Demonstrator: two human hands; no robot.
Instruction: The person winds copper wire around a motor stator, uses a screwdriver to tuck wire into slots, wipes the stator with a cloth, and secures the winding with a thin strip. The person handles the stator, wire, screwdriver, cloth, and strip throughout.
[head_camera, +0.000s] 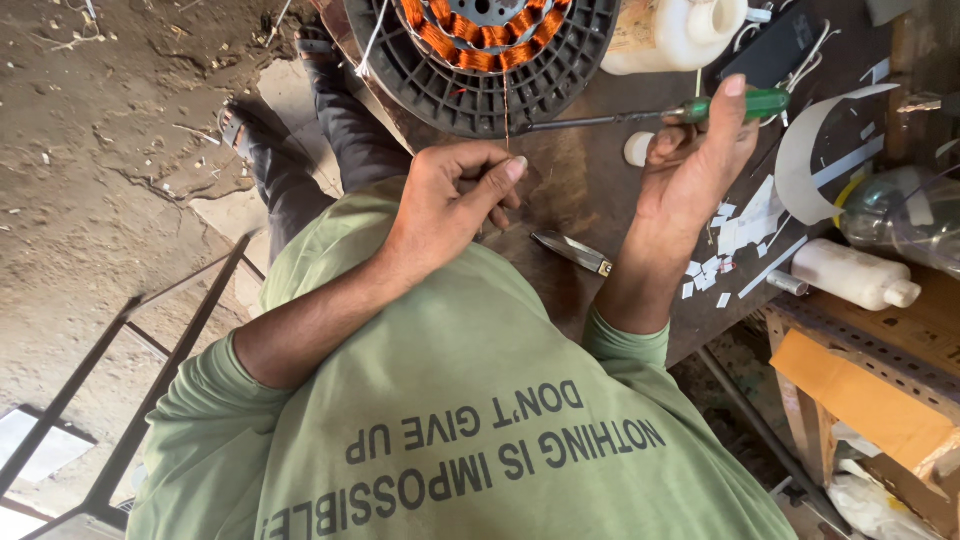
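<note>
My left hand (455, 200) pinches one copper wire (505, 115); my right hand (695, 165) grips one screwdriver (640, 115). One stator (480, 60) is cut off at the far edge.

White plastic bottle (855, 275) lying right; white jug (675, 30) top

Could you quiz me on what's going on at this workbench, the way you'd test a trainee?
1. True or false: the right hand holds a green-handled screwdriver.
2. What does the left hand pinch? A) a thin copper wire B) a white bottle C) a paper strip
3. Fill in: the wire runs up to the orange windings of the round black ____.
Key: 1 true; 2 A; 3 stator.
</note>
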